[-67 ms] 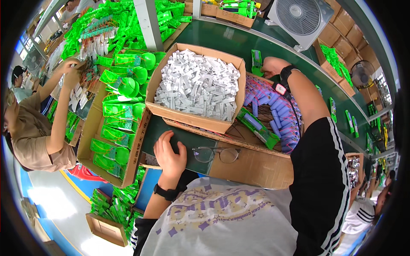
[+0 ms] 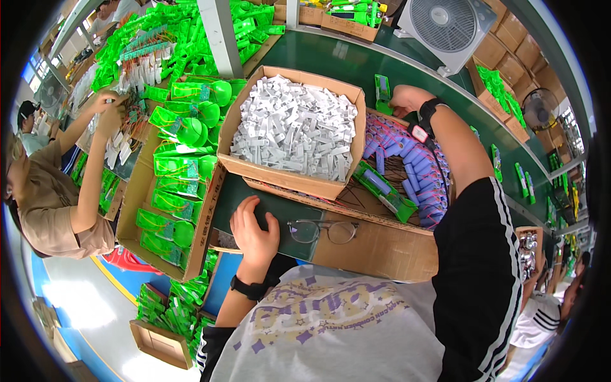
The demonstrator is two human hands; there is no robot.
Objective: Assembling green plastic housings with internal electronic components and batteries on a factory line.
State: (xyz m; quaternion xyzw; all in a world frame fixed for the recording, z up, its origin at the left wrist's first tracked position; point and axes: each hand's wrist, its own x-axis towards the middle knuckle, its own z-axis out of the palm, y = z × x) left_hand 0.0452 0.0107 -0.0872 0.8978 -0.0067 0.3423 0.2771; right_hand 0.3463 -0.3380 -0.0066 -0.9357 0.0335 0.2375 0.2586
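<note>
Down by my chest, my left hand rests flat on the dark green desk, fingers loosely spread, its grip open and holding nothing. Just to the right of that hand lies a pair of glasses, lenses up, half on the desk and half on a flat sheet of brown cardboard. Straight ahead of the hand sits an open cardboard box heaped with small white packets.

Far out on the other side, my right hand reaches over a tray of purple cylinders; its fingers curl downward at the tray's far edge, and I cannot tell whether that grip is closed on anything. Just beside that hand stands a small green piece, and nearer to me a long green holder lies at the tray's near corner.

Off to the left of my left hand, a long box holds green packaged items, and another person works with both hands raised over more packets.
</note>
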